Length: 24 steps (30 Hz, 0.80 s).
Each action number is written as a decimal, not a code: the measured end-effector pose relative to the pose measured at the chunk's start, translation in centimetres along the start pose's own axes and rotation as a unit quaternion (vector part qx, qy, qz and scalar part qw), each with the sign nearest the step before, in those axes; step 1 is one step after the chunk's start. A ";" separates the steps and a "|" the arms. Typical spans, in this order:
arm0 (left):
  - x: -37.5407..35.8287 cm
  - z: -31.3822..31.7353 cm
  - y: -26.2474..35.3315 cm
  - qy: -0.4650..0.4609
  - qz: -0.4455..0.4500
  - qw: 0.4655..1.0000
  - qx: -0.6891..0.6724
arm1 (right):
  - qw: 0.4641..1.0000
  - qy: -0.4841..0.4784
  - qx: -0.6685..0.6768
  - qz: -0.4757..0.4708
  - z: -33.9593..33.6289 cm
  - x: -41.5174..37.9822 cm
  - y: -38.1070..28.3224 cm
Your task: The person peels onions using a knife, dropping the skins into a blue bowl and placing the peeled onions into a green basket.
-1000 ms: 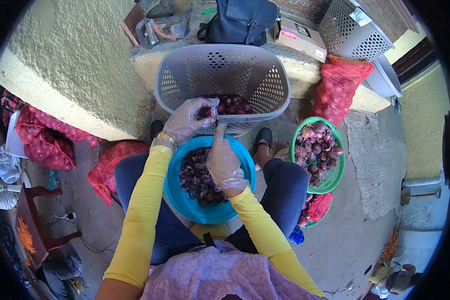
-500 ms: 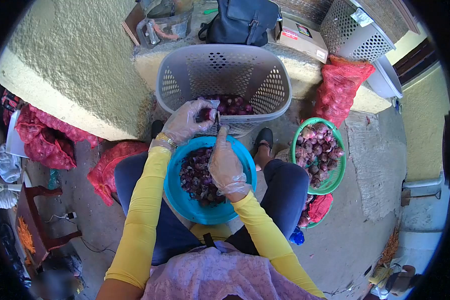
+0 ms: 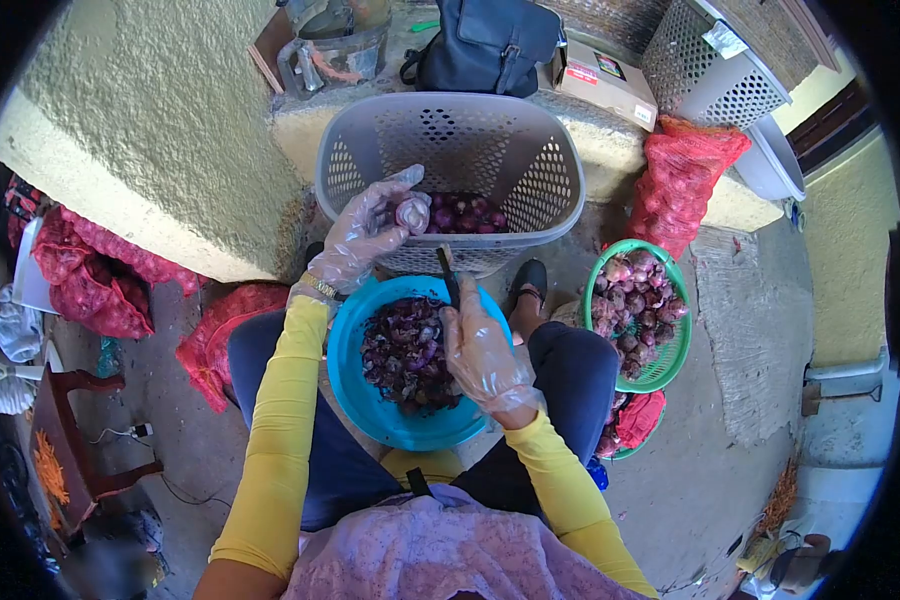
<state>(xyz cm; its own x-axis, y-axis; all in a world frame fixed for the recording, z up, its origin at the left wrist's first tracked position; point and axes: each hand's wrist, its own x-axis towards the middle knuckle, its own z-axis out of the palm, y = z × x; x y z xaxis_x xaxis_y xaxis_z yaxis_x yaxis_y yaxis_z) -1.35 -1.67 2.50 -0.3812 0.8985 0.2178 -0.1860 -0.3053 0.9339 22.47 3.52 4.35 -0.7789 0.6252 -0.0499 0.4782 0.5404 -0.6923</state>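
Gloved left hand [image 3: 362, 232] pinches a peeled onion [image 3: 413, 212] over the grey basket [image 3: 550, 215]; right hand [image 3: 482, 345] grips a knife [image 3: 449, 276] above the blue bowl [image 3: 355, 385]. Small, firm, probably slippery: best held round its middle

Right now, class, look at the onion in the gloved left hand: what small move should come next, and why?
Probably release it into the grey basket. The left hand holds a peeled onion at the rim, above other peeled onions, while the right hand keeps the knife back over the blue bowl of skins.
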 end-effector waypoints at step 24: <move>-1.9 1.3 -0.1 -0.144 -0.152 0.978 0.022 | 0.971 0.101 -0.182 -0.116 -5.5 -3.2 -0.1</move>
<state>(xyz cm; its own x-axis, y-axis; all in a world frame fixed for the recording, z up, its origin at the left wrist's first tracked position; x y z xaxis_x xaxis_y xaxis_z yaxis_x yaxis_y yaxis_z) 0.52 -2.98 2.39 -0.0428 0.9991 -0.0073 -0.2088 -0.0018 0.9780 27.12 4.55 8.50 -0.8041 0.5415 0.2452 0.4404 0.8197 -0.3662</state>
